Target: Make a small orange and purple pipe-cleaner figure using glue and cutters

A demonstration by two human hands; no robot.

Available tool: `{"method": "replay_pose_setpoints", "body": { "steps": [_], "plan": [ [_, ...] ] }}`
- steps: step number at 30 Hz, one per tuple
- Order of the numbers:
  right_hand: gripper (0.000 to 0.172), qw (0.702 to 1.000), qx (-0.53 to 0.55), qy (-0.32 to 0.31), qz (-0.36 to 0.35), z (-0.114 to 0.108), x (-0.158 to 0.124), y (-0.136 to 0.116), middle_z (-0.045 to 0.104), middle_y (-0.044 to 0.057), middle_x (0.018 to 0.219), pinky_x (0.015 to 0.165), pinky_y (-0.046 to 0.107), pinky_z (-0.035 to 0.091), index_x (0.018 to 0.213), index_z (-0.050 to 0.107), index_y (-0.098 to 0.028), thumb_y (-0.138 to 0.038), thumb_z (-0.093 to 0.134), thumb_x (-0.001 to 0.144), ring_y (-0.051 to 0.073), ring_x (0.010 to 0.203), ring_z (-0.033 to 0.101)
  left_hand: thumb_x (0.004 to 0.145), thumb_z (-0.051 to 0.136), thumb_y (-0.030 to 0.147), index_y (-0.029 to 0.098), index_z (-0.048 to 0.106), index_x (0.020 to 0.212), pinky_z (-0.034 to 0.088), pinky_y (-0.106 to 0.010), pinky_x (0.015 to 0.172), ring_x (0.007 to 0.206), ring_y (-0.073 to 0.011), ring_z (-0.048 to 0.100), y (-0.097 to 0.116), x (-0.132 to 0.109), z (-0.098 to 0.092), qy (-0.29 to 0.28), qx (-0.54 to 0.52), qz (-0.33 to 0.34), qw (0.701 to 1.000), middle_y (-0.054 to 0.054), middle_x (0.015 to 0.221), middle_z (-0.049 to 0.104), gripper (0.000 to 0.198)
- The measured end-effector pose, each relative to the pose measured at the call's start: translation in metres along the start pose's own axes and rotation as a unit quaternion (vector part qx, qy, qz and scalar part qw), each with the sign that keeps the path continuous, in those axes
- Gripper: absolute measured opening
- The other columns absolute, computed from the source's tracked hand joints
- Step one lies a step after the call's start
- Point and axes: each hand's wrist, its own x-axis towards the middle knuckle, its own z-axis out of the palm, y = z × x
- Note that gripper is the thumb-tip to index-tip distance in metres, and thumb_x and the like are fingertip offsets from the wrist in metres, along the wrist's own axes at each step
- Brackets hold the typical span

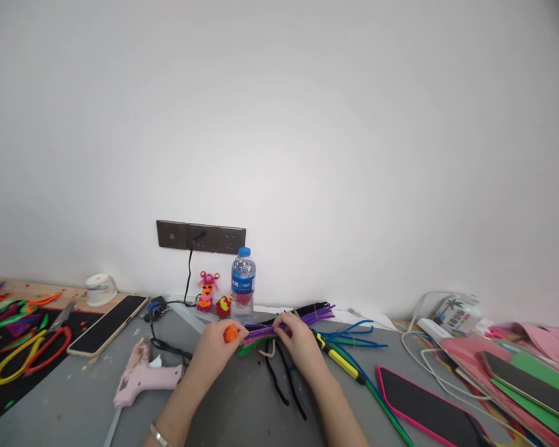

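My left hand is closed around a small fuzzy orange ball, which looks wound from pipe cleaner. Across from it, my right hand has thumb and fingertips pinched together; what they hold, if anything, is too small to make out. Purple pipe cleaners lie in a bundle behind and between both hands. Green pipe cleaners show under the left fingertips. Two black pipe cleaners and a short beige pipe cleaner lie on the grey table between my forearms.
Left: pink glue gun, phone, scissors, white cup. Behind: water bottle, pipe-cleaner figure, wall sockets. Right: yellow-black utility knife, blue pipe cleaners, pink-edged phone, white cable, coloured sheets.
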Motion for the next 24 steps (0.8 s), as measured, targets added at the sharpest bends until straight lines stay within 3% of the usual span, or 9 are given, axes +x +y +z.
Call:
{"method": "replay_pose_setpoints", "body": {
  "steps": [8,13,16,20,24],
  "plan": [
    [0.020,1.000,0.008,-0.004,0.005,0.000,-0.002,0.000,0.059,0.000,0.085,0.063,0.027,0.046,0.084,0.062,-0.023,-0.008,0.053,0.073,0.016,0.064,0.058,0.079,0.052,0.035,0.018,0.069,0.071,0.043,-0.028,0.065,0.067,-0.0190,0.061,0.000,0.000,0.002,0.025,0.009,0.021,0.999,-0.001,0.068,0.070,0.025],
    [0.031,0.997,0.050,-0.023,-0.047,0.002,-0.003,-0.015,0.057,0.004,0.102,0.078,0.029,0.049,0.100,0.063,-0.026,-0.009,0.055,0.075,0.020,0.091,0.059,0.079,0.054,0.034,0.019,0.069,0.071,0.043,-0.027,0.064,0.067,-0.0188,0.062,-0.001,0.001,0.005,0.030,0.008,0.023,0.999,-0.001,0.068,0.070,0.023],
    [0.028,0.996,0.042,-0.041,-0.073,0.006,-0.001,-0.018,0.056,0.003,0.098,0.077,0.029,0.048,0.090,0.064,-0.024,-0.005,0.050,0.074,0.020,0.090,0.058,0.079,0.053,0.032,0.019,0.069,0.071,0.043,-0.026,0.065,0.067,-0.0182,0.062,0.000,0.000,0.005,0.021,0.010,0.025,0.999,-0.001,0.068,0.070,0.022],
    [0.024,0.998,-0.002,-0.023,-0.059,0.008,0.000,-0.014,0.057,0.002,0.092,0.072,0.027,0.046,0.081,0.061,-0.023,-0.004,0.047,0.073,0.019,0.084,0.057,0.081,0.052,0.032,0.020,0.068,0.073,0.043,-0.025,0.065,0.068,-0.0178,0.063,0.005,-0.002,0.005,0.019,0.037,0.030,0.999,0.000,0.070,0.071,0.022],
    [0.019,0.999,-0.039,0.007,-0.030,0.008,0.000,-0.009,0.057,0.002,0.087,0.066,0.026,0.044,0.081,0.059,-0.023,-0.009,0.048,0.075,0.019,0.078,0.057,0.084,0.049,0.034,0.020,0.066,0.077,0.044,-0.026,0.067,0.072,-0.0184,0.064,0.004,-0.003,-0.001,0.073,0.056,0.058,0.994,-0.001,0.076,0.072,0.024]
  ]
}}
